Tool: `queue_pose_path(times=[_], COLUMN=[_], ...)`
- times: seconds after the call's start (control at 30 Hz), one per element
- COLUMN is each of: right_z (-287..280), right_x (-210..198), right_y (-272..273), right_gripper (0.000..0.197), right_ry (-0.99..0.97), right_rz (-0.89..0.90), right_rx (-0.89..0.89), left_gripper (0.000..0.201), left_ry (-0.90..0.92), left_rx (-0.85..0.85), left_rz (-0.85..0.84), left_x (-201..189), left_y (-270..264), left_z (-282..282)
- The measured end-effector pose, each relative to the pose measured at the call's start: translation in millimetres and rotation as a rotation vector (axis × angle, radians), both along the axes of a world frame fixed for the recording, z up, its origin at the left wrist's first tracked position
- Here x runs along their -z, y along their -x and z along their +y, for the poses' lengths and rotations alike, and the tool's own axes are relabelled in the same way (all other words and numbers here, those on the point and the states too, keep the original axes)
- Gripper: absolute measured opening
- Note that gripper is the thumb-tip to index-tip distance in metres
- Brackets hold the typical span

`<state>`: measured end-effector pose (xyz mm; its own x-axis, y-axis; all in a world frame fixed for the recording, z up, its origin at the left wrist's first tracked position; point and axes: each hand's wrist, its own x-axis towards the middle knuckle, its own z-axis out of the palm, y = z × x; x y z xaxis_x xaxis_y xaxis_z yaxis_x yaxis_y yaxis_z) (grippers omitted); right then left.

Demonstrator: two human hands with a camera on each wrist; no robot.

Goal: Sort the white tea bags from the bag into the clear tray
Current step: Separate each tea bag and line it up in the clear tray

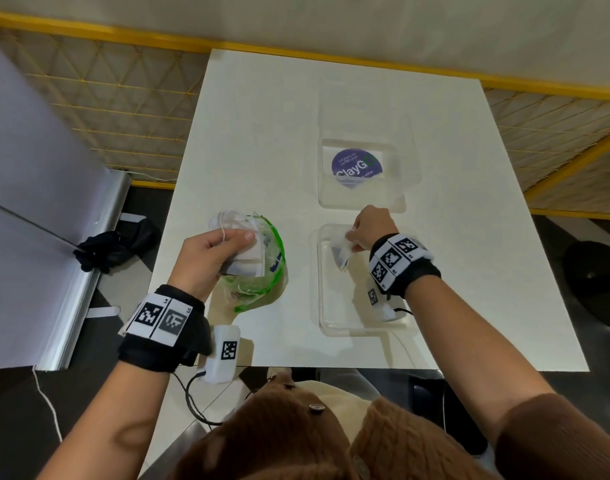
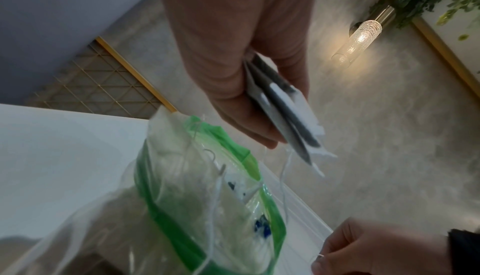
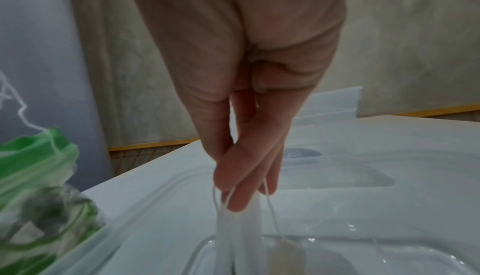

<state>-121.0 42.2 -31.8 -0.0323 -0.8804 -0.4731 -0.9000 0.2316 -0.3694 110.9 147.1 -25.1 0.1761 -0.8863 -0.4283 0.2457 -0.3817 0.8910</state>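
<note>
A clear plastic bag (image 1: 258, 289) with a green rim lies open on the white table, left of centre, with more tea bags and strings inside. My left hand (image 1: 224, 244) hovers over its mouth and grips a bundle of several white tea bags (image 1: 253, 263); the left wrist view shows that bundle (image 2: 288, 115) fanned out between thumb and fingers above the bag (image 2: 197, 197). My right hand (image 1: 369, 226) pinches white tea bags (image 1: 341, 252) by their top, and they hang into the near clear tray (image 1: 352, 306). In the right wrist view the fingertips (image 3: 236, 201) hold them (image 3: 239, 238) over the tray (image 3: 363, 207).
A second clear container (image 1: 397, 188) with a purple round sticker stands just beyond the tray. A black cloth (image 1: 120, 244) lies off the table's left edge by a grey partition (image 1: 37, 202). The table's near edge runs close to my body.
</note>
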Motion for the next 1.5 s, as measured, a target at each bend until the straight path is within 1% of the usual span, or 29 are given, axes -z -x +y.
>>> queue_pose_path(times=[0.03,0.13,0.2,0.27,0.33,0.4,0.57,0.67,0.73,0.87,0.97,1.27,1.33,1.4,1.5], right_z=[0.7,3.4,5.4,6.5,7.0,8.5,13.7,15.3,16.6,19.6,20.2,16.0,16.8,19.1,22.9], right_x=[0.0,0.6,-0.3,-0.8,0.7,1.7,0.7,0.8,0.2,-1.7,-1.8,0.2,0.7,0.2,-3.3], right_y=[-2.9,-10.0,-14.4,-18.2,-20.2,-21.8,-22.5,-19.4,-18.3,-17.9,-17.3,-4.8,-3.0,-3.7,-8.5], right_gripper=[0.011,0.025,0.025,0.028,0.039,0.043,0.031,0.048,0.052,0.05,0.044,0.027,0.027,0.031,0.035], right_ry=[0.007,0.02,0.024,0.028,0.04,0.035,0.024,0.017,0.02,0.028,0.044,0.048,0.032,0.015,-0.015], right_rz=[0.015,0.046,0.102,0.116,0.074,0.03,-0.068,-0.134,-0.19,-0.255,-0.237,-0.248,-0.269,-0.285,-0.247], right_rx=[-0.013,-0.043,-0.075,-0.089,-0.081,-0.078,-0.11,-0.058,-0.036,-0.024,-0.035,0.031,0.031,-0.011,-0.168], left_gripper=[0.016,0.013,0.015,0.016,0.013,0.011,0.012,0.007,0.006,0.008,0.009,0.008,0.008,0.009,0.009], left_ry=[0.002,0.006,0.008,0.011,0.01,0.013,0.016,0.013,0.011,0.02,0.024,0.051,0.053,0.055,0.055], left_rx=[0.0,0.001,0.002,-0.002,-0.001,0.003,0.007,0.009,0.011,0.012,0.014,0.003,0.006,0.004,0.002], left_rz=[0.001,0.014,0.016,0.016,0.019,0.021,0.017,0.006,0.005,0.01,0.02,0.034,0.026,0.019,0.014], left_x=[-0.4,-0.7,-0.5,-0.7,-1.5,-2.5,-3.9,-4.4,-5.0,-6.8,-7.6,-11.1,-11.0,-10.4,-9.5], left_y=[0.0,0.5,0.7,1.5,2.6,3.6,6.5,8.1,8.5,8.3,8.4,12.1,12.4,12.3,11.4], left_z=[-0.1,-0.3,0.4,1.5,2.2,2.7,1.7,1.8,2.1,3.3,4.4,3.7,3.4,3.3,3.2])
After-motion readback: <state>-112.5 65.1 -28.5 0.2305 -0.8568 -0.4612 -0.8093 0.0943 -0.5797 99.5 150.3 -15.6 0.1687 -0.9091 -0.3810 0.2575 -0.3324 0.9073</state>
